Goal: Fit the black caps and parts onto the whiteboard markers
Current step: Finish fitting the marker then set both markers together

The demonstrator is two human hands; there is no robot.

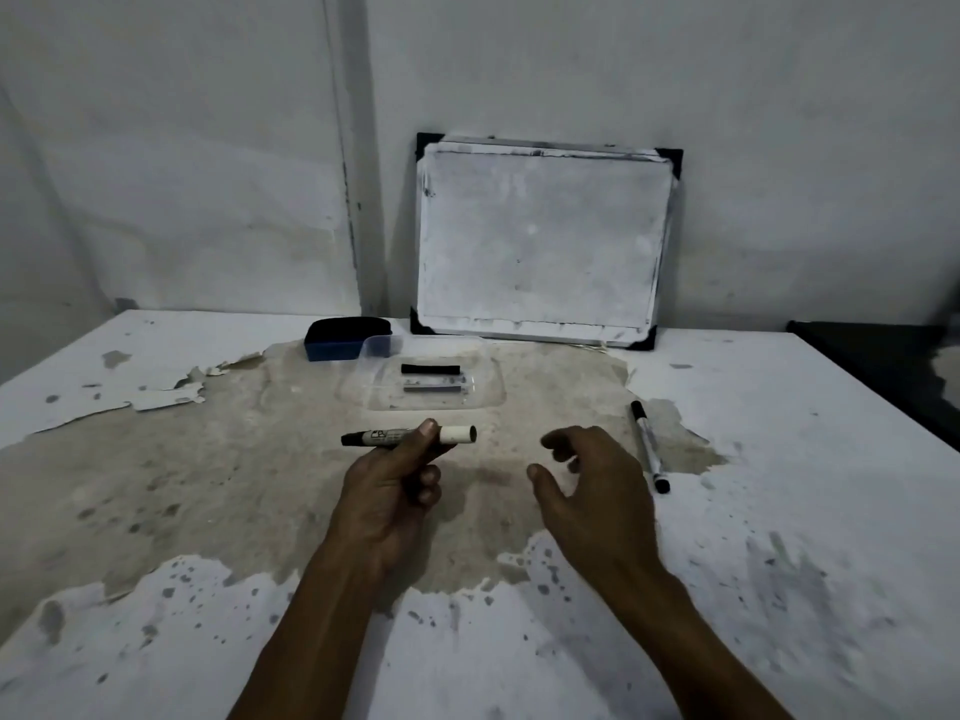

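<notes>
Person, head view: two forearms and two hands, entering from the lower edge.
Left hand [395,485]: bare; no glove, ring or band visible. Thumbnail short, plain.
Right hand [592,475]: bare; no glove or ring visible.
Wrists: no watch, bracelet or strap on either.
Forearms: uncovered up to the picture's edge; no sleeve or cuff in view.
Markings: none made out, though the light is dim and fine detail may be lost.

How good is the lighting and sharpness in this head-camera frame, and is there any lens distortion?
Head view: dim, flat light with a darker lower edge; no glare, only a soft shadow under the left hand. The held marker and right hand look slightly soft, and the parts in the clear tray are hard to resolve. Wide-angle bowing bends the table edges.
</notes>
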